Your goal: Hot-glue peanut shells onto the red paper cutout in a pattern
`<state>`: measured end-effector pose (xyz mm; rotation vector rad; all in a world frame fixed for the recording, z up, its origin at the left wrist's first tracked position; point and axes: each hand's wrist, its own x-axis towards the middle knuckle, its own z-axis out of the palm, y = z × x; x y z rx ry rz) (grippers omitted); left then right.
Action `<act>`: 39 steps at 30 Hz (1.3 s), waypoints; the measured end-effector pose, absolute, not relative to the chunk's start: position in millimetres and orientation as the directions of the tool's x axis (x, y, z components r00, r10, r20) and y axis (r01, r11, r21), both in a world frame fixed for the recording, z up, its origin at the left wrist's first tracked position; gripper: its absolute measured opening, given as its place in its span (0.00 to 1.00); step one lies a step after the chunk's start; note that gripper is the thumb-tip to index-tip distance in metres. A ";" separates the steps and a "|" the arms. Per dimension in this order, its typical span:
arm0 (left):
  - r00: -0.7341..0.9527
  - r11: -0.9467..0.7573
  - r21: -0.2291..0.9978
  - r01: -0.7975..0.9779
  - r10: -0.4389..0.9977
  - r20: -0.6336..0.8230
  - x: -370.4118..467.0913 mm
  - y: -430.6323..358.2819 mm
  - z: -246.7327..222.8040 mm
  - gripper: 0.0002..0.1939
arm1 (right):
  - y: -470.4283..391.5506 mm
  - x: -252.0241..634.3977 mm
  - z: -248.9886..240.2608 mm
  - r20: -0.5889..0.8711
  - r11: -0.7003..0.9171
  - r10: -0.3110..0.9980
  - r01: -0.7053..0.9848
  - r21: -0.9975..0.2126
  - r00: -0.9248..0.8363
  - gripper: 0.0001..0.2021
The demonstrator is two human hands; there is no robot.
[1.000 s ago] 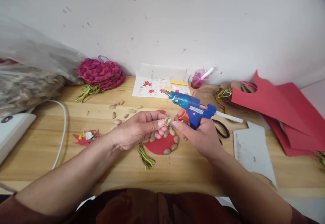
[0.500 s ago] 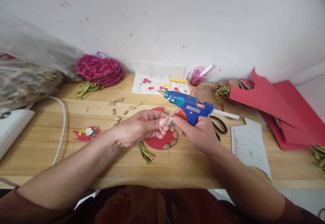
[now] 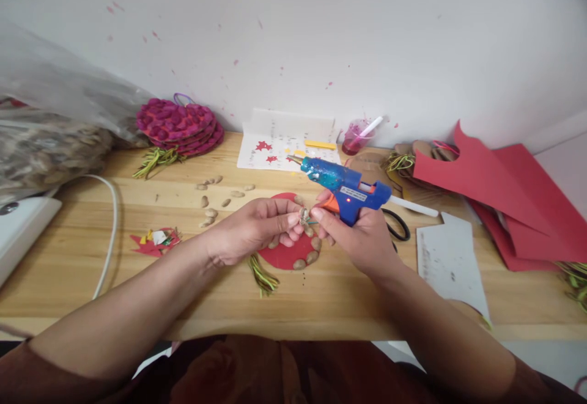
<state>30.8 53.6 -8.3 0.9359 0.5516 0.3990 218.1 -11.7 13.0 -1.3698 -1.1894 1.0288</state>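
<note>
Blue glue gun (image 3: 345,186) sits in the right hand (image 3: 362,239), nozzle aimed away toward the wall, keeping the tip off the work. Left hand (image 3: 250,230) has its grip pinching a small shell (image 3: 303,215), right fingertips touching it, just above the red disc (image 3: 288,251) on the tabletop (image 3: 321,300).

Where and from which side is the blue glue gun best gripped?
Grip the glue gun by its downward handle, from below and behind, as the right hand does: the nozzle points left and away, and the glue stick juts out the back.
</note>
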 end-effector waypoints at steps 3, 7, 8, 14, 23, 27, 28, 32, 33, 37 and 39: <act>0.786 0.516 0.853 -0.076 0.558 -0.267 31.1 53.3 -8.4 0.12 | -11.1 218.8 13.1 0.030 0.008 0.989 0.151 -0.988 0.143 0.08; 0.785 0.501 0.864 -0.052 0.555 -0.275 32.3 52.9 -8.0 0.14 | -10.1 219.1 12.2 0.068 0.042 0.987 0.179 -0.983 0.145 0.08; 0.782 0.505 0.862 -0.047 0.555 -0.283 32.7 52.7 -7.9 0.15 | -10.0 219.0 11.8 0.077 0.051 0.987 0.176 -0.983 0.144 0.08; 0.780 0.524 0.851 -0.034 0.546 -0.305 35.1 50.3 -7.6 0.17 | -10.7 217.5 10.7 0.106 0.079 0.983 0.179 -0.981 0.150 0.09; 0.785 0.523 0.851 -0.050 0.547 -0.290 35.5 48.7 -9.6 0.16 | -11.4 219.8 9.2 0.059 0.044 0.992 0.124 -0.991 0.115 0.07; 0.786 0.496 0.865 -0.073 0.563 -0.256 36.7 48.2 -12.5 0.15 | -12.5 219.6 12.6 -0.017 -0.021 0.996 0.050 -0.999 0.083 0.07; 0.784 0.487 0.870 -0.078 0.570 -0.248 37.1 48.1 -13.0 0.15 | -12.6 219.5 13.3 -0.025 -0.028 0.996 0.037 -0.999 0.082 0.07; 0.779 0.438 0.894 -0.093 0.592 -0.209 38.0 47.5 -12.8 0.14 | -12.9 219.6 13.8 -0.046 -0.047 0.996 0.010 -0.999 0.073 0.07; 0.780 0.421 0.903 -0.092 0.594 -0.197 38.1 47.5 -12.2 0.13 | -13.0 219.7 13.4 -0.053 -0.054 0.996 0.004 -0.999 0.070 0.07; 0.787 0.334 0.940 -0.069 0.598 -0.155 38.2 48.1 -9.9 0.12 | -13.1 221.0 10.5 -0.088 -0.086 0.994 -0.031 -0.996 0.059 0.09; 0.786 0.292 0.955 -0.061 0.603 -0.134 38.0 48.3 -9.6 0.12 | -12.7 222.2 8.9 -0.110 -0.107 0.993 -0.066 -0.992 0.041 0.09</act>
